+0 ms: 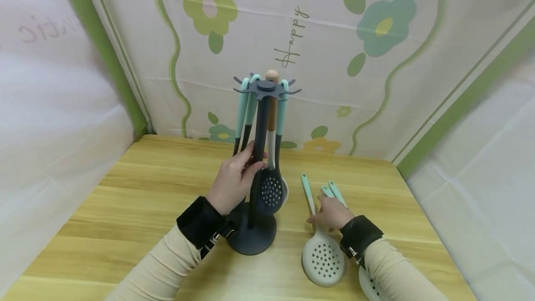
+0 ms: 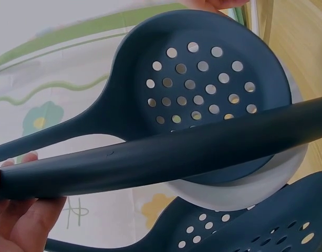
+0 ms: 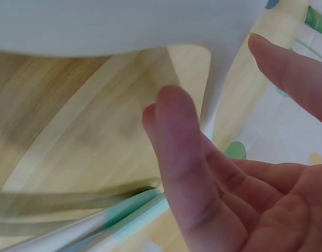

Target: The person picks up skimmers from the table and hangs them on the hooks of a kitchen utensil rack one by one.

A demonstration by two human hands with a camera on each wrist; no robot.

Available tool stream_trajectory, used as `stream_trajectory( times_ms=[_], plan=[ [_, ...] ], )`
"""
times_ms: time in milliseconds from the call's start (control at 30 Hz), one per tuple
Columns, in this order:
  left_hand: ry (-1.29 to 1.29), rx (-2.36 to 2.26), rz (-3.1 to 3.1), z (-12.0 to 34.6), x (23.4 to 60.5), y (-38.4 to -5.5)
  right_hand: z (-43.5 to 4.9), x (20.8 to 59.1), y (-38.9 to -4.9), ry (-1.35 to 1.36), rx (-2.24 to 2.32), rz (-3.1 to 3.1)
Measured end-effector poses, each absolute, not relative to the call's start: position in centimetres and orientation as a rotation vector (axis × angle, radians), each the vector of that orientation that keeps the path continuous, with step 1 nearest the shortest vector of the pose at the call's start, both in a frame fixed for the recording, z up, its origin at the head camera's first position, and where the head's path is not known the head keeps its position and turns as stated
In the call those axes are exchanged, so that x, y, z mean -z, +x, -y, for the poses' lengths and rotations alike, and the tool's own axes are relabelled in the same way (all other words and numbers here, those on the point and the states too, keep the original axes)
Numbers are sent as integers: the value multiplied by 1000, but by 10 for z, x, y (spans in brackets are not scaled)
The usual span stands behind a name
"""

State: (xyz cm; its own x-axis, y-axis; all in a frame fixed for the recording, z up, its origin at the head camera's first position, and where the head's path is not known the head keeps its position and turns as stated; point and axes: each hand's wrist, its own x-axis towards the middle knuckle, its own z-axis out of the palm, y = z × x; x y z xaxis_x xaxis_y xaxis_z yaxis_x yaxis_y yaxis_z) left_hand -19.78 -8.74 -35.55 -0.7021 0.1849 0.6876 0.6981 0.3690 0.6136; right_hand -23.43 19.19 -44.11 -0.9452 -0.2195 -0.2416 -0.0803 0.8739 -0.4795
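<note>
Wood-grain surface (image 1: 146, 199), bounded by flowered white fabric (image 1: 267, 17) at twelve o'clock and white side panels (image 1: 58, 106) at nine and three. Dark utensil stand (image 1: 261, 127) near centre; left hand (image 1: 231, 182) grips it. Right hand (image 1: 333, 212), fingers parted, is at the pale skimmer (image 1: 323, 260), five o'clock; contact cannot be determined.

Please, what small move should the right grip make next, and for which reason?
The right grip should probably close around the handle of the fully visible pale skimmer: it is right at that tool, yet its wrist view shows no clear pinch, and the left grip holds the utensil stand.
</note>
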Motion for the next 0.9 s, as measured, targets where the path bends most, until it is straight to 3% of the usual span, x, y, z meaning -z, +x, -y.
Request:
stream_trajectory(
  times_ms=[900],
  plan=[
    [-747,1308,2120,87,355,-198,-190,447,-239,-220,642,-2742]
  ],
)
